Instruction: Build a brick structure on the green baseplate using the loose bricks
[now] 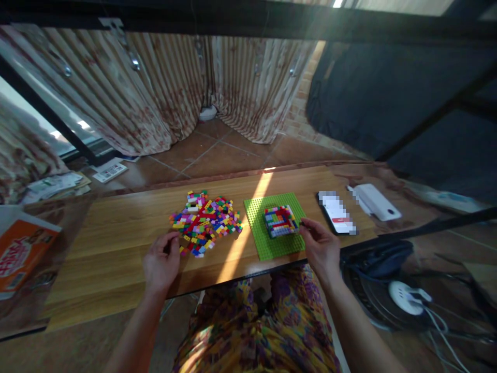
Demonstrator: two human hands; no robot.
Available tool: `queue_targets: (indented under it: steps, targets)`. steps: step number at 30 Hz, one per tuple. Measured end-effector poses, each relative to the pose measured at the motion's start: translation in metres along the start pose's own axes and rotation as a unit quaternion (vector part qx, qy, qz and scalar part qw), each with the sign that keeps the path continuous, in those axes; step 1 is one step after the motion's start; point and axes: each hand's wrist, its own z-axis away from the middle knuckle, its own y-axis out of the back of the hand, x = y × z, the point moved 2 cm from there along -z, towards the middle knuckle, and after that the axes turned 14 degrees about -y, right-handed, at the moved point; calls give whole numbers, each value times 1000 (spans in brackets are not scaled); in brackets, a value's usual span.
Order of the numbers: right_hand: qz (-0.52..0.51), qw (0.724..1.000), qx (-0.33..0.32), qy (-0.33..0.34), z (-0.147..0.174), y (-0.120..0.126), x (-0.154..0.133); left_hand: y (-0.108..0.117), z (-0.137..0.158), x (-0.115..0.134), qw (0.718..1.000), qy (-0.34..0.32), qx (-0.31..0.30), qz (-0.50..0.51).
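A loose pile of small multicoloured building bricks [209, 220] lies on the wooden table, left of the middle. At its lower left edge is my left hand [161, 259], fingers curled and closed; what they hold, if anything, is hidden. To the right, a green studded baseplate [254, 241] carries a low square brick build [280, 221] with a coloured, uneven top. My right hand [322, 249] is beside the build's right side, over the plate's right edge. Its thumb and fingertips are pinched together, and anything between them is too small to name.
A phone [337, 212] lies on the table right of the plate, with a white device [375, 202] beyond it. An orange and white box [25, 254] stands at the far left. A white power strip [406, 298] with cables is at the lower right.
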Motion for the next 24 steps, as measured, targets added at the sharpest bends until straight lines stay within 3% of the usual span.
queue_targets:
  steps: [4, 8, 24]
  targets:
    - [165, 983, 50, 60, -12, 3, -2, 0, 0, -2, 1000, 9, 0, -2]
    - [253, 962, 58, 82, -13, -4, -10, 0, -1, -2, 1000, 14, -8, 3]
    - [234, 972, 1, 40, -30, -4, -10, -1, 1, -5, 1000, 17, 2, 0]
